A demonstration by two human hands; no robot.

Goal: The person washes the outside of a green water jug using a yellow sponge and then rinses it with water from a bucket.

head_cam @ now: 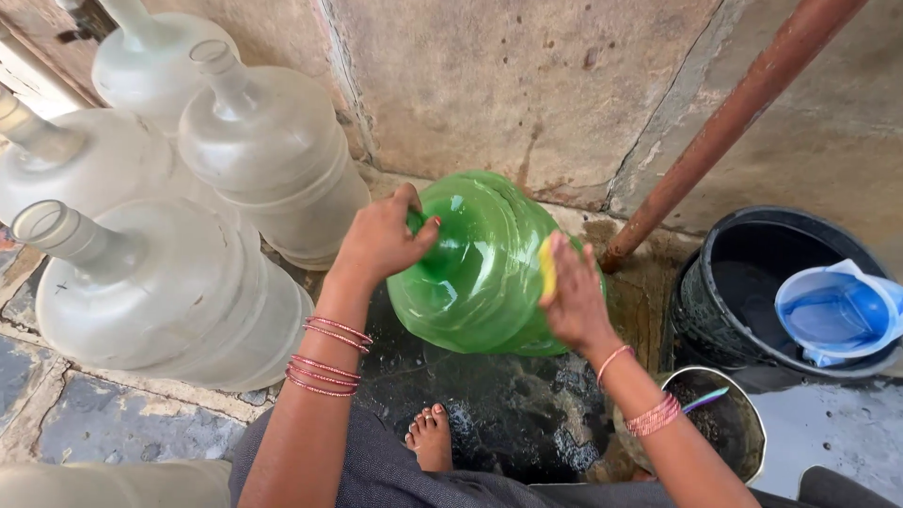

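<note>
A large green plastic water jug (480, 273) stands tilted on the wet floor in front of me. My left hand (381, 235) grips its neck at the top. My right hand (572, 296) presses a yellow sponge (546, 266) against the jug's right side. Pink bangles circle both wrists. My bare foot (432, 437) rests on the wet ground just below the jug.
Several clear large water jugs (169, 282) stand at the left. A rusty pipe (724, 122) slants up the stained wall. A black bucket (724, 301) with a blue mug (837, 315) floating in it sits at the right; a small metal pot (724, 423) is below it.
</note>
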